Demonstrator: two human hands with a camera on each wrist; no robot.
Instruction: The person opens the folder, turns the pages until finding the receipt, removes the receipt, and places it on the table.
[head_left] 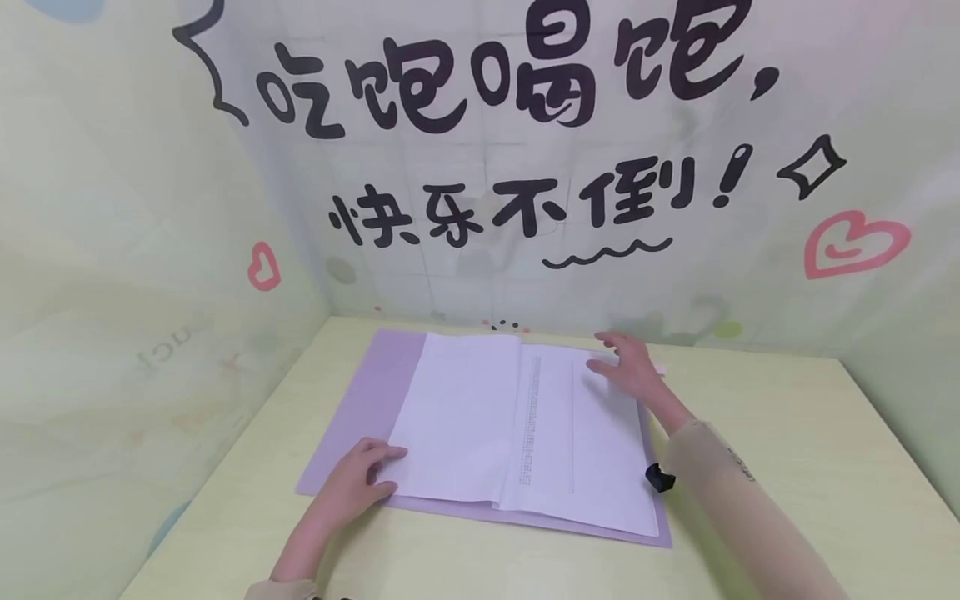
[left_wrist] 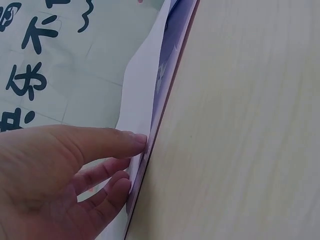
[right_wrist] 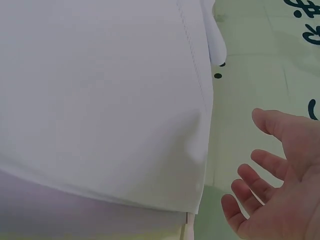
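Note:
A lavender folder (head_left: 360, 400) lies spread on the table. White sheets are open in it: a blank left page (head_left: 457, 408) and a right page (head_left: 611, 442) with a narrow column of small print. At the lower left corner of the left page, my left hand (head_left: 356, 482) rests its thumb and fingertips on the paper; in the left wrist view its thumb (left_wrist: 131, 142) touches the page edge. My right hand (head_left: 628, 367) hovers by the top right corner of the right page. In the right wrist view its spread fingers (right_wrist: 260, 180) stand apart from the sheet and hold nothing.
A pale wood table (head_left: 780, 433) carries the folder. Behind it hangs a light backdrop (head_left: 480, 292) with black lettering and pink hearts. A small black device (head_left: 660, 477) sits under the right sleeve (head_left: 738, 500).

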